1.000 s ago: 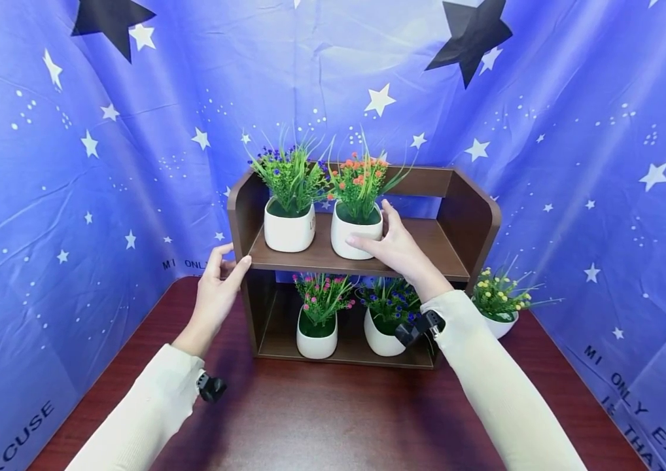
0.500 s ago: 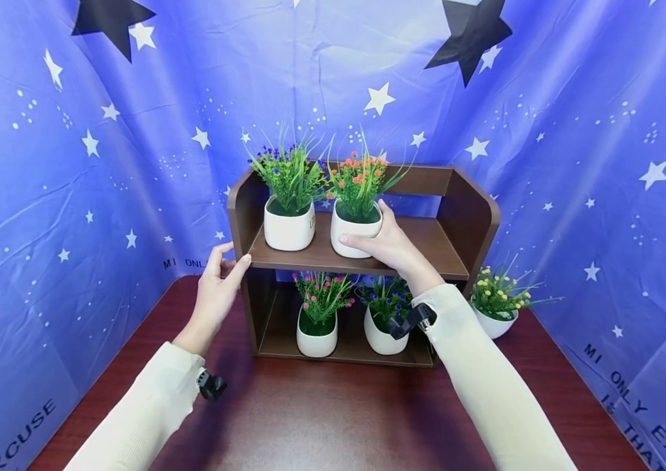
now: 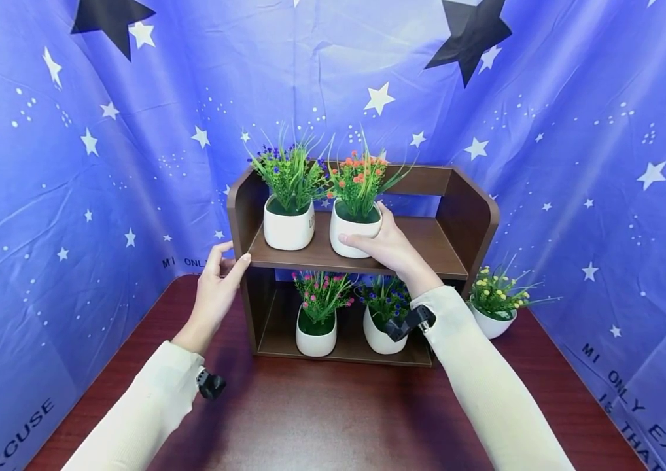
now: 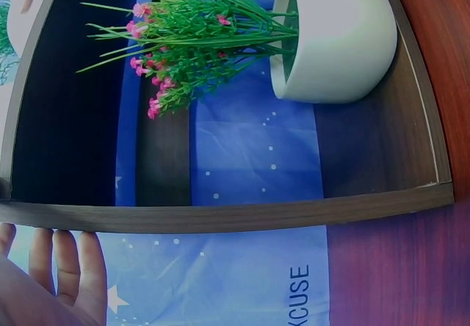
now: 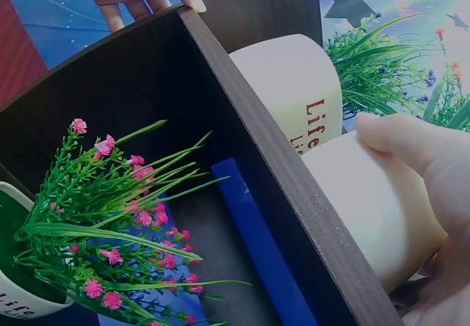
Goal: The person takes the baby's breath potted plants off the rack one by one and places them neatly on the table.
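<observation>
In the head view, my right hand grips a white pot with orange artificial flowers, upright on the upper board of a brown two-tier shelf. Its thumb lies across the pot's front and its fingers go round the right side. My left hand holds the shelf's left side panel, thumb on the front edge, fingers against the outside. A white pot with purple-blue flowers stands left of the gripped pot. In the right wrist view, red lettering shows on that pot, and the right hand partly covers the gripped pot.
Below, a pot with pink flowers and a pot with blue flowers stand on the lower board. A pot with yellow flowers is right of the shelf on the red-brown table. A blue starry cloth surrounds the table.
Since a second ago, my right hand has shifted slightly left round the orange-flowered pot, its thumb further across the front. The pot stays nearly in place. My left hand has not visibly moved.
</observation>
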Demonstrator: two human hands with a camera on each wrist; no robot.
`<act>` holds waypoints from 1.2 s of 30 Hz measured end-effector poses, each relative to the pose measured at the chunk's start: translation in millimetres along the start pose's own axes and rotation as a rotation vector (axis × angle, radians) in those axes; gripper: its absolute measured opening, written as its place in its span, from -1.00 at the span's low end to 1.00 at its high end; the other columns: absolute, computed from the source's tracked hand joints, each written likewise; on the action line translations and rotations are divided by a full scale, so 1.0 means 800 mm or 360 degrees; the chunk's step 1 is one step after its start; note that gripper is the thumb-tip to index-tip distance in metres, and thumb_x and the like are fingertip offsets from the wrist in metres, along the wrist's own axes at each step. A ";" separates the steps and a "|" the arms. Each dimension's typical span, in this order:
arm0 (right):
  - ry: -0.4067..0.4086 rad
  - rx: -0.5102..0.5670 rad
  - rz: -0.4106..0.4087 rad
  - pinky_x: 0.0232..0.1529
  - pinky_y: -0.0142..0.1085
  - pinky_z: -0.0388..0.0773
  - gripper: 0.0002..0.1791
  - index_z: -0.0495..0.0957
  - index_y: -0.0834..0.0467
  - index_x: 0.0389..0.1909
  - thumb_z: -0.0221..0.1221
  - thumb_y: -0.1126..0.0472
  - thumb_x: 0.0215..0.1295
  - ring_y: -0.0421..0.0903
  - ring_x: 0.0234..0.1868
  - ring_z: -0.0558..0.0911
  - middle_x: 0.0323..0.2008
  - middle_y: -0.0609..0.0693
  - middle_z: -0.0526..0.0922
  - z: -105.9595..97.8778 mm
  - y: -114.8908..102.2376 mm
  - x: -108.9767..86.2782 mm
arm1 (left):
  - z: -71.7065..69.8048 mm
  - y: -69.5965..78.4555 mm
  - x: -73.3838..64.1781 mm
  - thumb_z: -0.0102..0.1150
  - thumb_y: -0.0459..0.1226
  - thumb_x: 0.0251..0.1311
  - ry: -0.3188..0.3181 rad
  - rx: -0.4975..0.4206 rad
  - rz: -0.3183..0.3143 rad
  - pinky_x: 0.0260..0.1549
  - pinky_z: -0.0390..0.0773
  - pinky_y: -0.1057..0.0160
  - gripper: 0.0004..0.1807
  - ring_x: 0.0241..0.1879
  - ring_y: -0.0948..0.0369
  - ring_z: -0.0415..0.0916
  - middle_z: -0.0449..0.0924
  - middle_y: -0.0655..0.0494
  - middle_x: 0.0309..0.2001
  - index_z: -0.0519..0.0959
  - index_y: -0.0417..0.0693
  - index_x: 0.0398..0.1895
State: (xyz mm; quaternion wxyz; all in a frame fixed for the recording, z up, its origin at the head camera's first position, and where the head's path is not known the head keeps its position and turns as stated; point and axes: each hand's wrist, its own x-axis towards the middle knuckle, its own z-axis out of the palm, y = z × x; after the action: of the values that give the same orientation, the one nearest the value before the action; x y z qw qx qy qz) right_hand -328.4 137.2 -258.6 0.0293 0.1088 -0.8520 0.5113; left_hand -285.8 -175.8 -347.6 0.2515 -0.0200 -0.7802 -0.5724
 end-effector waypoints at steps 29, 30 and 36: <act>0.0026 0.0084 -0.0103 0.42 0.05 0.15 0.35 -0.33 -0.06 0.61 0.43 -0.27 0.06 0.03 0.52 0.06 0.56 0.09 -0.06 -0.006 0.004 -0.030 | -0.002 -0.001 -0.003 0.22 0.02 0.35 -0.0010 0.0014 -0.0023 -0.36 0.50 0.31 -0.47 -0.42 0.18 0.49 0.51 0.02 -0.19 0.42 0.09 0.30; 0.0019 0.0083 -0.0104 0.41 0.05 0.15 0.35 -0.34 -0.06 0.61 0.43 -0.27 0.06 0.03 0.52 0.06 0.57 0.09 -0.07 -0.007 0.004 -0.032 | -0.002 -0.001 -0.003 0.22 0.03 0.35 -0.0010 0.0015 -0.0021 -0.36 0.50 0.31 -0.47 -0.42 0.18 0.49 0.51 0.02 -0.20 0.42 0.09 0.30; -0.0030 0.0090 -0.0114 0.40 0.08 0.17 0.32 -0.36 -0.08 0.61 0.41 -0.25 0.10 0.02 0.50 0.12 0.54 0.07 0.00 -0.016 0.006 -0.045 | -0.002 -0.001 0.000 0.23 0.01 0.35 -0.0016 0.0002 -0.0005 -0.36 0.49 0.31 -0.48 -0.44 0.20 0.48 0.50 0.03 -0.22 0.43 0.09 0.30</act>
State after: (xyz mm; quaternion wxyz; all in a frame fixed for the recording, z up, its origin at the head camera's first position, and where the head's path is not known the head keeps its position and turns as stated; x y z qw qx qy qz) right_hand -294.7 156.3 -262.2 0.0366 0.1449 -0.8330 0.5327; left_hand -285.6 -177.3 -348.1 0.2467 -0.0213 -0.7818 -0.5722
